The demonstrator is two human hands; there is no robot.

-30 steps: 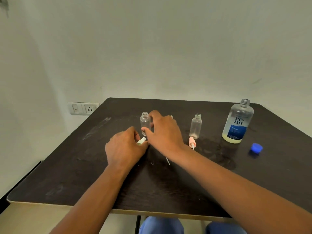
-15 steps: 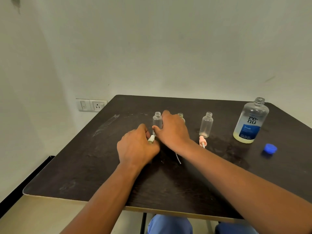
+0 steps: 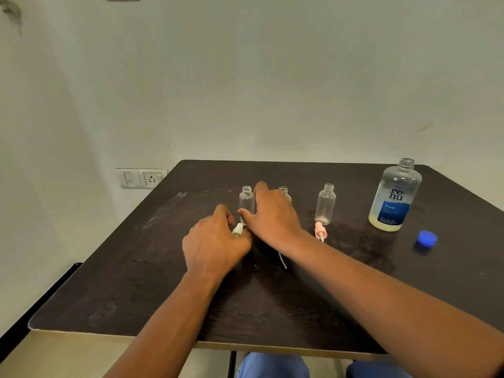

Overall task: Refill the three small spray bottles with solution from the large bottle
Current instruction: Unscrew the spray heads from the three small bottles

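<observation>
Spray bottle (image 3: 247,201) between left hand (image 3: 215,244), right hand (image 3: 274,215)

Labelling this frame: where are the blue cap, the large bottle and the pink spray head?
blue cap (image 3: 427,237), head view, top face.
large bottle (image 3: 393,211), head view, blue label.
pink spray head (image 3: 318,229), head view, pink collar.

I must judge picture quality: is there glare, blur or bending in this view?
Head view: soft even light, no glare on the large bottle; the table edges splay with wide-angle distortion; the left hand and right hand look slightly soft.
</observation>
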